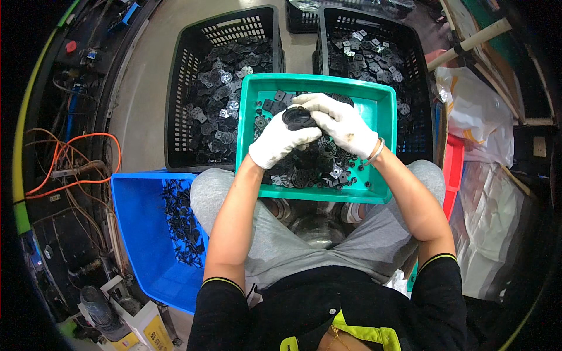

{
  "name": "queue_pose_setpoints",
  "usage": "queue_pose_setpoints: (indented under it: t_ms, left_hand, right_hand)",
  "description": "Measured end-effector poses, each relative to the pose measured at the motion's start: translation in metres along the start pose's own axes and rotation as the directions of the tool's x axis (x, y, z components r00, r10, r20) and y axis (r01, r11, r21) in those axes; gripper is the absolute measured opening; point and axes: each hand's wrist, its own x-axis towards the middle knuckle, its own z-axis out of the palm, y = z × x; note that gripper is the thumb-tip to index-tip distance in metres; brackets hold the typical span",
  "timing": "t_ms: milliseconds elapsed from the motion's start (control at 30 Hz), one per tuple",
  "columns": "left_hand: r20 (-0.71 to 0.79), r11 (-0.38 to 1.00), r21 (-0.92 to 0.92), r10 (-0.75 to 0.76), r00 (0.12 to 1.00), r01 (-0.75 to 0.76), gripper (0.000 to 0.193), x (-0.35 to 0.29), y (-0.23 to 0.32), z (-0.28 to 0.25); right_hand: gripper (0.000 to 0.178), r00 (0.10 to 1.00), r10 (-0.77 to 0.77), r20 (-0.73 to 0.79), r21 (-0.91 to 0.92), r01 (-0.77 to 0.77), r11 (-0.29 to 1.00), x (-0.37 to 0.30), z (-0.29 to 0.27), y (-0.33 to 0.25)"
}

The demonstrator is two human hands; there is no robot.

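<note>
Presently, we grasp the rounded black part (298,119) above the green tray (383,111), between our gloved left hand (277,141) at its lower left and our right hand (345,121) at its upper right.

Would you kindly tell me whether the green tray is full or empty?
Partly filled: black parts lie across the green tray, while bare green shows towards its right.

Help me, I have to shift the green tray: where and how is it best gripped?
Probably by the left and right rims of the green tray, coming from outside on each side. It is open and rectangular, with loose black parts lying inside, so gripping opposite rims should help keep it level.
</note>
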Motion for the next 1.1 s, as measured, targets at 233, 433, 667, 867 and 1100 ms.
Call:
queue_pose_setpoints:
  t_ms: [233, 433, 667, 867, 1100]
  left_hand:
    - [-0.215, 0.997, 0.005, 0.076, 0.974, -0.077, 0.047, 0.005, -0.008, -0.004]
    - [-0.201, 0.959, 0.087, 0.282, 0.938, -0.27, 0.047, 0.005, -0.015, -0.005]
    - [-0.151, 0.889, 0.352, 0.363, 0.92, -0.293, 0.048, 0.003, -0.009, -0.002]
    - [-0.13, 0.935, 0.177, 0.333, 0.934, -0.309, 0.05, 0.002, -0.003, 0.001]
    - [-0.18, 0.996, -0.032, 0.078, 0.981, -0.085, 0.03, 0.002, -0.011, -0.01]
  right_hand:
    - [0.022, 0.968, -0.245, 0.048, -0.371, 0.245, 0.896, 0.005, -0.001, -0.008]
    - [0.018, 0.982, -0.188, -0.016, -0.181, 0.182, 0.967, 0.0, 0.004, -0.006]
    - [0.034, 0.989, -0.116, 0.093, -0.253, 0.136, 0.958, 0.004, -0.007, -0.013]
    - [0.048, 0.996, 0.044, 0.084, -0.446, -0.002, 0.895, 0.001, -0.008, -0.02]
    - [0.034, 0.907, 0.407, -0.11, 0.224, -0.376, 0.899, 0.0, -0.004, -0.016]
